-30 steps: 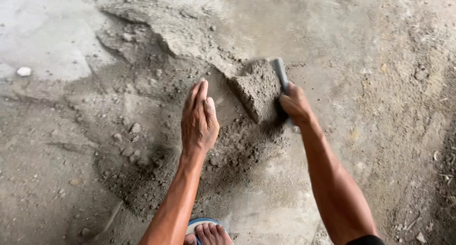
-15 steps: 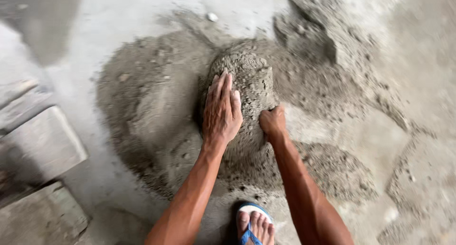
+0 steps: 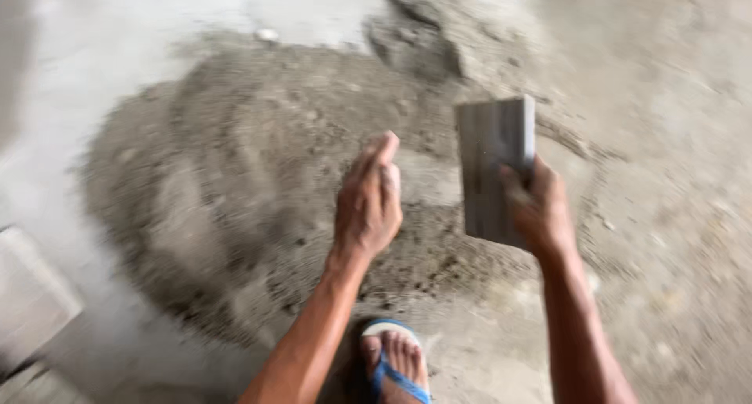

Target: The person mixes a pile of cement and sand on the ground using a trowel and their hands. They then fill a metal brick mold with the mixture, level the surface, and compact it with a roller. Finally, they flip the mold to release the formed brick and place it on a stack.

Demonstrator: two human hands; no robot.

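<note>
Right hand (image 3: 540, 212) closed around a flat grey rectangular board (image 3: 495, 169), fingers wrapped over its lower right edge, the thumb across its face; board held up off the ground, tilted, face toward the camera, above the right side of the sand heap (image 3: 258, 184). A hold on one edge leaves most of the flat face free, which looks suited to scraping or pressing loose material. Left hand (image 3: 368, 204) holds nothing: fingers straight and pressed together, palm turned edge-on, hanging just above the heap near its middle, close beside the board but not touching it. Frame blurred, so fine grain of the heap unclear. Count: two hands, one board, one broad low grey heap on the concrete floor (image 3: 666, 294), one smaller clump (image 3: 415, 36) at its far edge, one small pale stone (image 3: 266, 36) at the top rim. One foot in a blue sandal (image 3: 395, 365) at the near edge. Pale block (image 3: 31, 302) at lower left, partly cut off.
</note>
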